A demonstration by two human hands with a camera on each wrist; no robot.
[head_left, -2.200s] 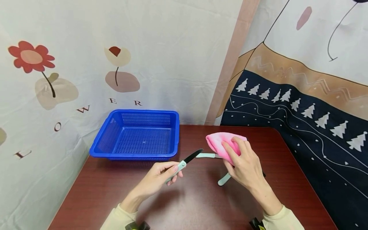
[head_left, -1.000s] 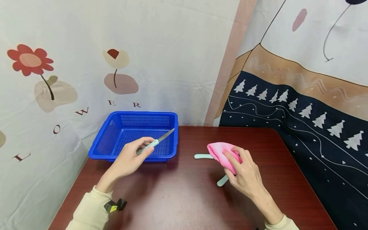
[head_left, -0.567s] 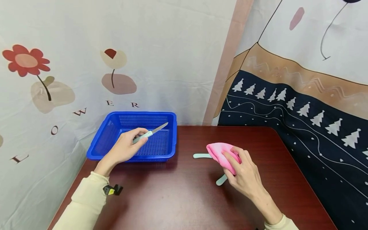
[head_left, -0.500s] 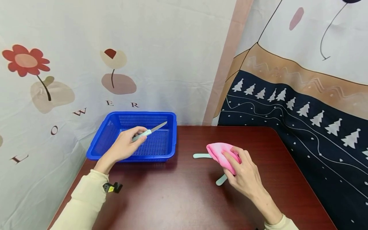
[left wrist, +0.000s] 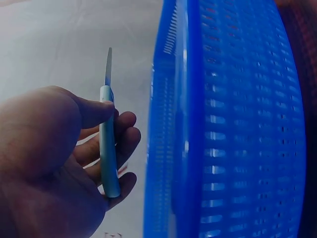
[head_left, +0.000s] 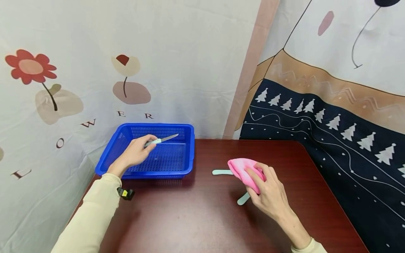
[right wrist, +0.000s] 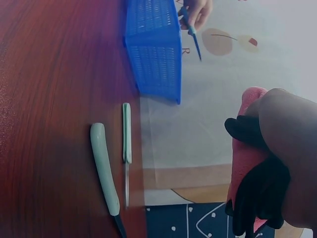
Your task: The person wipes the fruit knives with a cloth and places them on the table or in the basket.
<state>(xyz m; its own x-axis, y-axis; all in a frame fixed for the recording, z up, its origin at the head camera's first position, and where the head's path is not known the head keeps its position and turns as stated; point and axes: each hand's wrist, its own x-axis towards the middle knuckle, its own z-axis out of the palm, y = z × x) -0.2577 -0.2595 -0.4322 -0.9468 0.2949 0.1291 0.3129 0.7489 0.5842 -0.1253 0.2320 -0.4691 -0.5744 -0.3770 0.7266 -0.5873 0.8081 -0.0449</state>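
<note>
My left hand pinches a small knife by its pale mint handle, thumb on one side and fingers on the other. Hand and knife are over the blue plastic basket, the blade pointing right; the left wrist view shows them apart from its rim. A folded pink cloth is gripped by my right hand, raised above the table. Below that hand lie two more mint-handled knives, a farther one and a nearer one. Cloth and hand hide their blades in the head view; the right wrist view shows part of both.
The reddish-brown table ends at the back against a pale printed wall cloth. A dark cloth with tree prints hangs along the right side. The basket stands at the back left, close to the wall.
My left hand has carried the knife from mid-table leftward and back to over the basket, its blade turning nearer level. The right hand lowered the cloth slightly, then stayed still.
</note>
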